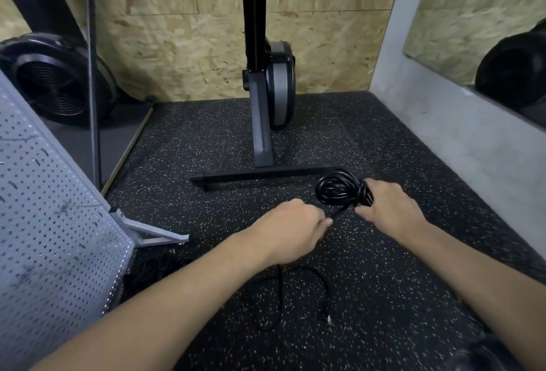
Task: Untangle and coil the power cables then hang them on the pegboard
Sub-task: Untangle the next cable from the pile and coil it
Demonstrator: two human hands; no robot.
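Note:
My right hand (390, 206) grips a coiled bundle of black power cable (336, 189), held above the speckled floor. A short straight run of the same cable leads down-left from the coil into my left hand (298, 227), which pinches it. Below my left wrist the loose tail of the cable (279, 296) trails in a loop on the floor and ends in a plug (328, 317). The grey metal pegboard (44, 217) stands at the left, leaning on its stand.
A black exercise machine's base bar (260, 177) lies just beyond the coil, its upright (260, 122) against the wood-panel wall. More dark cables (156, 267) lie under the pegboard's foot. A black fan housing (56, 81) sits far left. A grey ledge (461, 134) runs along the right.

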